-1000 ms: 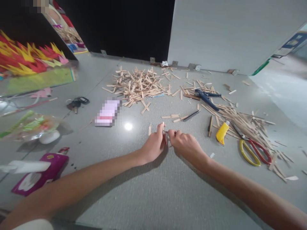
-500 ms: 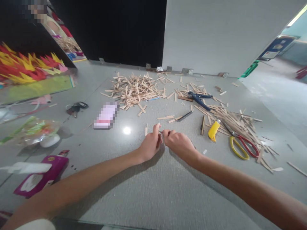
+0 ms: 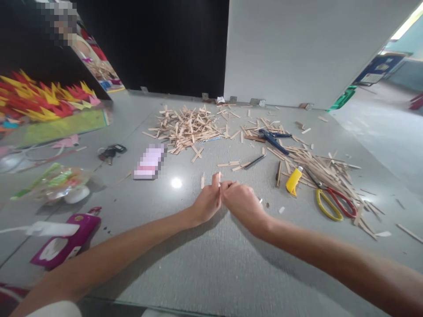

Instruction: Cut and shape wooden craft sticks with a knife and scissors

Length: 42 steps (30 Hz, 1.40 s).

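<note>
Left hand (image 3: 207, 201) pinches slim wooden stick (image 3: 220, 178), its tip upright, above gray table (image 3: 185, 268); right hand (image 3: 243, 199) curls closed alongside, contents hidden. Beyond, loose heap of stick pieces (image 3: 187, 127); at right, scissors (image 3: 320, 185) with red and yellow handles.

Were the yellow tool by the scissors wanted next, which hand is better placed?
The right hand, most likely: it is nearer the yellow tool. The left hand is farther off and pinches a wooden stick. Whether the right holds anything is hidden.
</note>
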Available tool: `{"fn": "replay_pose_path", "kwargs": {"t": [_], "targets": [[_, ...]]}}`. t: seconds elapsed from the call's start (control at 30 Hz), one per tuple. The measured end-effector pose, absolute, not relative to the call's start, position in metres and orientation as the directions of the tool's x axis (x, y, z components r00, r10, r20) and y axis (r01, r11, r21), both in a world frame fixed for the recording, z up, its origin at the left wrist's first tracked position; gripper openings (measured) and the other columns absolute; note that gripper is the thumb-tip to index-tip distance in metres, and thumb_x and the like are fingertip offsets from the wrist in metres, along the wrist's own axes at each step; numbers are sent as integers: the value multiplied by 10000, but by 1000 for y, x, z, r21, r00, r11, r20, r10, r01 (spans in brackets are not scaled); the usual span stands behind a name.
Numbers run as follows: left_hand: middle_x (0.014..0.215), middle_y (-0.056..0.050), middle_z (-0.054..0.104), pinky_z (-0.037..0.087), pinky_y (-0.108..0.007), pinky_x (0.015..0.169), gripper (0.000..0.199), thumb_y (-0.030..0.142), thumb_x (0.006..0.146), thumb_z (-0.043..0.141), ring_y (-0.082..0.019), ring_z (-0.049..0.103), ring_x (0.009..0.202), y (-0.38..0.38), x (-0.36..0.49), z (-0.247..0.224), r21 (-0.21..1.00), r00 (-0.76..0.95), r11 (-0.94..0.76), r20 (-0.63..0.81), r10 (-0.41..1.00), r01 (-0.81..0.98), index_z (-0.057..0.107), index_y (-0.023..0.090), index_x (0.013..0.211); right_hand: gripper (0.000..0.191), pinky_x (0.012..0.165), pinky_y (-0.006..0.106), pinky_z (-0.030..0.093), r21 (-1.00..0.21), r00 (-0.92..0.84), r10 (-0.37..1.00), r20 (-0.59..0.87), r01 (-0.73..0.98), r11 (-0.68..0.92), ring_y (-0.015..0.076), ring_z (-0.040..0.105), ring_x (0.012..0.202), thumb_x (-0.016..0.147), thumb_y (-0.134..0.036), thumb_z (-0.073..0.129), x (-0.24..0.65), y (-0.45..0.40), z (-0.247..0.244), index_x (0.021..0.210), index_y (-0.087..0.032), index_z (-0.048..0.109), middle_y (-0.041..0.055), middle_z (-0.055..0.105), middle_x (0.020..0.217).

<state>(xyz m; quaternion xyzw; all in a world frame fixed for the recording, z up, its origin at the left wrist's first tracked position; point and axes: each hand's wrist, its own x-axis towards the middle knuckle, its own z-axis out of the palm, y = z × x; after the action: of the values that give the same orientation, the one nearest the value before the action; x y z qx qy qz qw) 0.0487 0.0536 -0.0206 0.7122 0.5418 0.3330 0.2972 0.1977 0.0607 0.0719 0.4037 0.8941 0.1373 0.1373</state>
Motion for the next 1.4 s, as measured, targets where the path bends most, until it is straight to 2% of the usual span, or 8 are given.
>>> {"fn": "replay_pose_path", "kwargs": {"t": [0.07,0.23,0.43,0.67,0.87,1.1,1.3,1.4], "targets": [[777,10,694,454,-277,603,487,239,953,567,-222,704,654,54,49,-21,782,191,-237,153,970,576,365,185,1393,364,426,198,379,367,-618,776,-127,698,615,179,680,525,979,54,372,194,57,73,1184,4,669,116,706,710],[708,28,644,455,-287,623,366,212,1008,449,-204,683,627,55,49,-18,786,187,-244,165,968,567,380,164,1365,274,461,183,414,349,-659,741,-131,668,657,160,694,572,1007,2,445,205,69,72,1087,-101,686,83,709,730],[695,65,642,402,-247,555,444,204,940,567,-201,672,585,53,50,-11,799,208,-244,152,966,549,372,203,1339,394,404,190,351,392,-581,806,-111,720,573,167,644,503,944,96,363,182,48,71,1141,16,694,102,679,685],[707,27,653,435,-289,617,395,169,945,489,-227,689,629,59,48,-15,802,213,-256,164,963,540,374,174,1323,284,471,185,432,346,-662,736,-141,664,663,158,691,577,967,33,473,203,72,73,1083,-92,700,70,696,724],[767,10,686,444,-293,630,404,249,934,581,-247,706,685,58,47,-14,819,210,-237,146,967,523,400,208,1293,353,424,190,389,360,-589,799,-124,723,589,169,652,525,940,88,412,182,54,72,1133,20,700,103,673,698],[680,74,639,462,-264,633,471,144,851,593,-183,660,610,63,42,-14,832,234,-248,147,961,496,419,214,1282,243,449,180,436,319,-621,777,-104,719,617,157,652,534,986,8,496,194,72,70,1081,-89,696,47,645,680],[745,61,662,468,-278,653,421,252,897,639,-203,689,676,58,44,-10,838,217,-236,144,966,493,424,223,1259,308,385,179,344,352,-547,833,-84,766,538,141,557,452,956,67,427,170,46,71,1062,-3,708,68,630,651],[731,62,653,467,-280,654,433,223,886,623,-206,690,666,59,43,-10,837,218,-232,139,966,495,418,217,1268,324,399,191,350,334,-565,818,-106,755,565,147,580,473,937,73,421,172,53,71,1063,-14,707,88,667,683]]}}
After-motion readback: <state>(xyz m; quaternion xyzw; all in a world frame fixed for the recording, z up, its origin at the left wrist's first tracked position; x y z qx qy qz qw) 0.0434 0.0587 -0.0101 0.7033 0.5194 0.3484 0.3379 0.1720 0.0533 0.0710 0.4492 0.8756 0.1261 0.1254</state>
